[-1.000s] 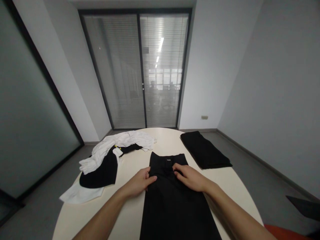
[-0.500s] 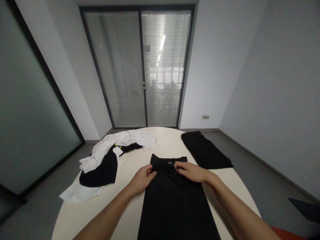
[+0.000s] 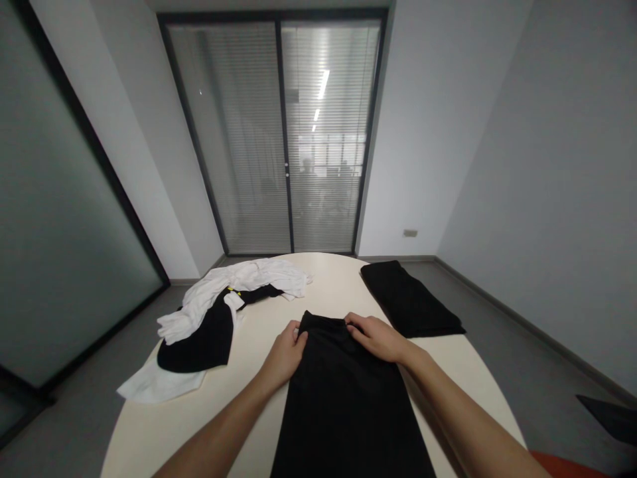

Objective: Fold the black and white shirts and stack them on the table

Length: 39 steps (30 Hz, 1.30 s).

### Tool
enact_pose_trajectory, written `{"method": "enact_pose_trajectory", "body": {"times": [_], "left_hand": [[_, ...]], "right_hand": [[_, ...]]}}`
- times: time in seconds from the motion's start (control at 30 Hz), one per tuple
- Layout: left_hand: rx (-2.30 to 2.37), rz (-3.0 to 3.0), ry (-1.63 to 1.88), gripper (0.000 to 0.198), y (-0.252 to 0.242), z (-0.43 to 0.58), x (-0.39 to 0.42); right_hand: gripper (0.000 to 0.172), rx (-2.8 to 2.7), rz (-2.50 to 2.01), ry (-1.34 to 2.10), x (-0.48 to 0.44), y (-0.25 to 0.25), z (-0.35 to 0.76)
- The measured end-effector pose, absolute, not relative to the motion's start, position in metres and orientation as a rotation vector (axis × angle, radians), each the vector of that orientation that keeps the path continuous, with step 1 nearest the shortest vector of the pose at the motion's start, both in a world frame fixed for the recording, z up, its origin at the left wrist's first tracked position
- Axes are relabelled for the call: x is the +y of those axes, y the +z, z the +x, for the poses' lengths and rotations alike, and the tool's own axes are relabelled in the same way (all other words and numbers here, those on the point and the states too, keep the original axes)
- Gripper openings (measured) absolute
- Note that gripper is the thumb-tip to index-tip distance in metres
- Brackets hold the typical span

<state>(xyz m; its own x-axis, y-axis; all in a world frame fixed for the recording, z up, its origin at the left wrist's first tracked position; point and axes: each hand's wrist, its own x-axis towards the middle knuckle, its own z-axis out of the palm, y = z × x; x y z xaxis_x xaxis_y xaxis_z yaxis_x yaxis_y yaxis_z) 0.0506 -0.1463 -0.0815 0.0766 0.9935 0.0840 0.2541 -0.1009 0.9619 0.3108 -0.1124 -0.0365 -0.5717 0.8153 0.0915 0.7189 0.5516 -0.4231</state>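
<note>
Pale table (image 3: 333, 282), smooth black garment (image 3: 348, 411), left hand (image 3: 283, 355) and right hand (image 3: 377, 337) pinching its top.

Legible text, labels, brands, numbers and signs: none. On the black garment (image 3: 351, 405) gripped at its upper edge: no characters distinguishable. On the black cloth (image 3: 196, 350) in the pile at the left: small yellow marks (image 3: 231, 289) near the edge of the white fabric (image 3: 253, 272); too small to identify as lettering, print or trim. On the wall plate (image 3: 410, 233) right of the glazed door (image 3: 328, 199): too small to check for markings.
</note>
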Motion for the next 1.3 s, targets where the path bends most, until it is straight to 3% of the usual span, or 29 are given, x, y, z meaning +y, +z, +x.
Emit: {"method": "enact_pose_trajectory", "body": {"times": [0.2,0.37,0.6,0.73,1.0,1.3], "left_hand": [[1.351,1.467,1.103,0.028,-0.09,0.05,-0.139],[1.336,1.431,1.108,0.043,-0.094,0.05,-0.139],[1.286,1.56,1.121,0.049,-0.088,0.049,-0.146],[1.304,1.614,1.164,0.056,-0.091,0.048,-0.145],[1.296,1.606,1.179,0.049,-0.102,0.041,-0.134],[1.371,1.561,1.167,0.042,-0.1,0.04,-0.134]], "right_hand": [[0.034,-2.385,-1.326,0.364,-0.11,-0.035,0.312],[0.056,-2.34,-1.367,0.336,-0.108,-0.034,0.334],[0.027,-2.268,-1.39,0.382,-0.107,-0.047,0.349],[0.03,-2.11,-1.353,0.348,-0.1,-0.056,0.34],[0.031,-2.177,-1.325,0.349,-0.09,-0.064,0.329],[0.053,-1.841,-1.796,0.25,-0.102,-0.068,0.337]]}}
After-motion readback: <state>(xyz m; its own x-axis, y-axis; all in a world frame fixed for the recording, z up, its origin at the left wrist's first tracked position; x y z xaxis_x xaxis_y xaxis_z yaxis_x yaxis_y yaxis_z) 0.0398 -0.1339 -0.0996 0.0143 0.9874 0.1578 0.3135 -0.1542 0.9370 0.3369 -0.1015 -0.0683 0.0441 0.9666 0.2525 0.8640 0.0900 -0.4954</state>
